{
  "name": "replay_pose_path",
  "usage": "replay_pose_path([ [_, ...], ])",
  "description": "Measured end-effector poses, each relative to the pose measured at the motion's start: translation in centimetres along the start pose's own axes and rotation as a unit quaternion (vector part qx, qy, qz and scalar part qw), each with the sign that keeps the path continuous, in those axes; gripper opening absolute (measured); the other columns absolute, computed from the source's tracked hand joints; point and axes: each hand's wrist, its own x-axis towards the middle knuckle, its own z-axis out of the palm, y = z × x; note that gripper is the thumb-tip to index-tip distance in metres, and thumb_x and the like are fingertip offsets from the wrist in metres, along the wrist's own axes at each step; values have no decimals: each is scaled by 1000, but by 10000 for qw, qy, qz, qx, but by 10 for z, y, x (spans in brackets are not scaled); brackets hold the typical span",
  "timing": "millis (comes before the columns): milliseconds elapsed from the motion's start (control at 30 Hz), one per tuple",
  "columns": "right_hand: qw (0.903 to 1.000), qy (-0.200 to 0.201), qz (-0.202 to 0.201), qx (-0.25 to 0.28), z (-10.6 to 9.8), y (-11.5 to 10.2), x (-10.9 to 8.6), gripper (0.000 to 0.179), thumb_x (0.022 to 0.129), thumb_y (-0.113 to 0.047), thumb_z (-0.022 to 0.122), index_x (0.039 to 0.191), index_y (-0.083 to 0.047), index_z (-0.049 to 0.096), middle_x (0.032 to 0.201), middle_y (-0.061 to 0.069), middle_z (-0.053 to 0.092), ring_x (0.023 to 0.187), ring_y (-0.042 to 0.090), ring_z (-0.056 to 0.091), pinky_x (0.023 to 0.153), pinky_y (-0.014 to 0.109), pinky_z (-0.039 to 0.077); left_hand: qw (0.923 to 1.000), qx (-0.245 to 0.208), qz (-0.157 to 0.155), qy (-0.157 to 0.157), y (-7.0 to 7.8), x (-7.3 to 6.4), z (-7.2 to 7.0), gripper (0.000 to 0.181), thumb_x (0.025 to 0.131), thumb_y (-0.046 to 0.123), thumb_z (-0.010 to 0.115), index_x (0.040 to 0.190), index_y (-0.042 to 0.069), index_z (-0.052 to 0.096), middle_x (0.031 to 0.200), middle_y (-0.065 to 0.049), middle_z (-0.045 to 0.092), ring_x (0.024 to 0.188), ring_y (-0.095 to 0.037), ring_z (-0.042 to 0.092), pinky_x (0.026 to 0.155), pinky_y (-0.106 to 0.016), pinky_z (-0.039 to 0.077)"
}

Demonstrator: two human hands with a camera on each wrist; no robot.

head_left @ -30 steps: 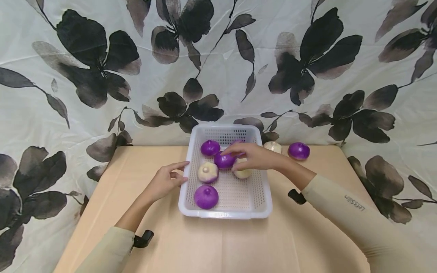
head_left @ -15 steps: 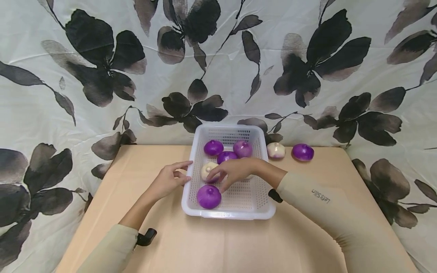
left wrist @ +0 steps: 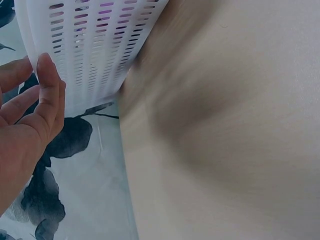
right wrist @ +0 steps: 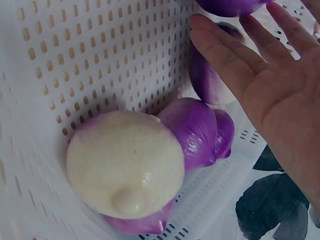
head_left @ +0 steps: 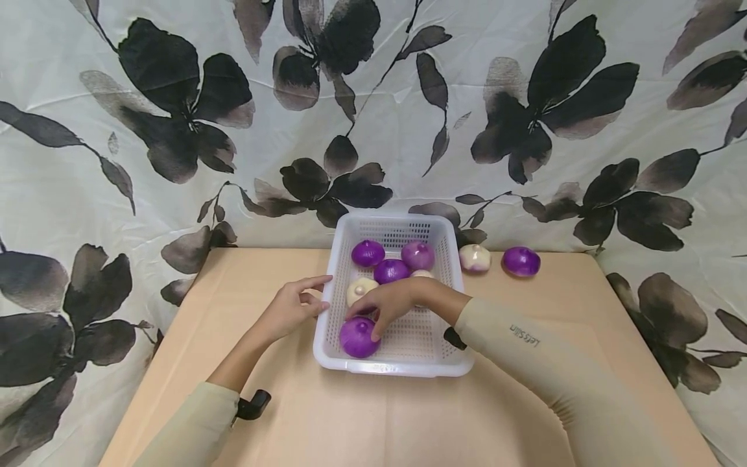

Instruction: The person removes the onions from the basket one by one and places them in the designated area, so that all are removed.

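Note:
A white perforated plastic basket holds several shiny onions, some purple and some cream-coloured with purple tinges. My right hand is inside it, fingers and thumb spread over the nearest purple onion. In the right wrist view the fingers are nearly straight, with fingertips right at a purple onion. A cream onion and a purple one lie just beyond this hand, which partly hides another cream onion. My left hand rests its fingertips against the basket's left rim.
Right of the basket, a cream onion and a purple onion lie near the table's back edge. Two more purple onions sit at the basket's far end. A floral cloth hangs behind the wooden table.
My right hand has moved from the onions at the basket's middle toward the near left, reaching the front purple onion. The left hand has stayed at the rim; the view has shifted slightly.

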Motion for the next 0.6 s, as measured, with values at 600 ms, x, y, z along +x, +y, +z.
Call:
replay_pose_path([
  [600,9989,-80,-94,-446,15,4,17,72,89,-21,81,153,-28,50,151,0,51,138,18,49,116,35,43,9999,106,-6,6,1,-2,-1,59,94,0,69,150,-1,51,132,-26,60,87,-22,74,77,-43,64],
])
